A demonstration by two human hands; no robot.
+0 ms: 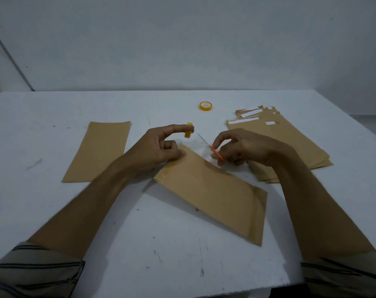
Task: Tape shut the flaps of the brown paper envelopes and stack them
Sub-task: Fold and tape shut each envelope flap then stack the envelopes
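Observation:
A brown envelope [212, 190] lies slanted on the white table [161, 254] in front of me. My left hand [161, 147] rests its curled fingers on the envelope's far end, and a small yellow tape roll [189, 131] hangs edge-on at the tip of its index finger. My right hand [240, 147] grips small orange-handled scissors [216, 153], whose thin blades point up and left toward the roll. Clear tape seems to run from the roll down to the envelope, but it is hard to make out.
One brown envelope [98, 151] lies flat at the left. A stack of brown envelopes [290, 143] with white strips at their far ends lies at the right. A second yellow tape roll [205, 106] sits further back. A wall stands behind the table.

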